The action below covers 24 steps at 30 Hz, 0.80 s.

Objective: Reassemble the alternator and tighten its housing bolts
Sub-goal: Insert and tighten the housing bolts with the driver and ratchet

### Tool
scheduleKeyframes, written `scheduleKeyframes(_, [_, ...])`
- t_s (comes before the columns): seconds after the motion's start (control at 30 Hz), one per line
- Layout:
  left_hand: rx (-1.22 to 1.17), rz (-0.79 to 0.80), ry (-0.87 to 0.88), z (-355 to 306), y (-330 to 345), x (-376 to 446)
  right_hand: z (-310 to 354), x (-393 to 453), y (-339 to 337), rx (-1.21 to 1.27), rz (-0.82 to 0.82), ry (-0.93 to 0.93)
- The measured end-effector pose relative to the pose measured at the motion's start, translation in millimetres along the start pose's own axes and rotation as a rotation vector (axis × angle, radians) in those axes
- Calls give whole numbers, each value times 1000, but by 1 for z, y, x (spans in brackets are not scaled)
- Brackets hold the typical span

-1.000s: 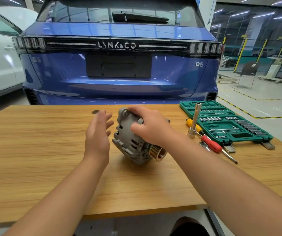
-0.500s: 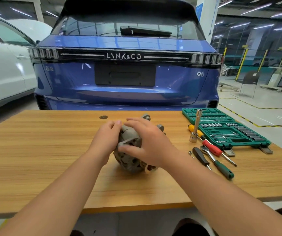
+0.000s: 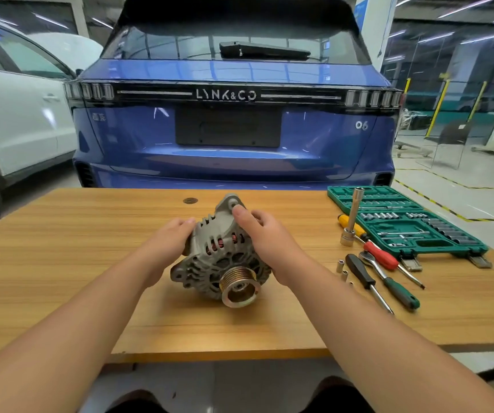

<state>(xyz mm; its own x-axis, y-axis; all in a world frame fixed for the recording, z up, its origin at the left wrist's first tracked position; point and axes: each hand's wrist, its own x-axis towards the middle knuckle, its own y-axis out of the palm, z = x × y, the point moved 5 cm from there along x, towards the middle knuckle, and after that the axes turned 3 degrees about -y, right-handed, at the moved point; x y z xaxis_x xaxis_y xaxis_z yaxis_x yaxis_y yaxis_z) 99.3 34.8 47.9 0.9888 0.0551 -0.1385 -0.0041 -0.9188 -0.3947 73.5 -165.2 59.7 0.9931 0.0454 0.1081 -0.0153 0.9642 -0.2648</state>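
Observation:
A grey cast alternator lies on the wooden table with its grooved brass-coloured pulley facing me. Copper windings show through the housing slots. My left hand holds the housing's left side, fingers curled behind it. My right hand grips the right side, its thumb lying over the top near the mounting ear. The alternator's back face is hidden.
Right of the alternator lie a black-handled screwdriver, a green-handled ratchet, a red-handled screwdriver, small loose sockets and an upright long socket. A green socket case lies open at the far right. A blue car stands behind the table.
My left hand came in from open air and took the housing's left side. Both hands turned the alternator, so the pulley now faces me.

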Motion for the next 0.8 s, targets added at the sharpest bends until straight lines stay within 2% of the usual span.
scheduleKeyframes(0.13, [13, 50, -75, -18, 8, -9, 4, -5, 8, -18, 13, -17])
scheduleKeyframes(0.3, [231, 87, 228, -57, 34, -28, -4, -9, -2, 43, 131, -1])
scheduleKeyframes(0.4, [204, 132, 268, -62, 39, -30, -21, -9, -14, 215, 176, 50])
scheduleKeyframes(0.5, [287, 95, 312, -55, 41, -30, -38, -9, -25, 321, 123, 16])
scheduleKeyframes(0.6, [222, 82, 319, -48, 35, -25, -56, -13, -24, 289, 180, -17])
scheduleKeyframes(0.7, [116, 121, 304, -43, 25, -21, -66, -11, -17, 133, 293, -71])
scheduleKeyframes(0.8, [61, 140, 291, -37, 20, -16, -69, -4, -10, 34, 322, -101])
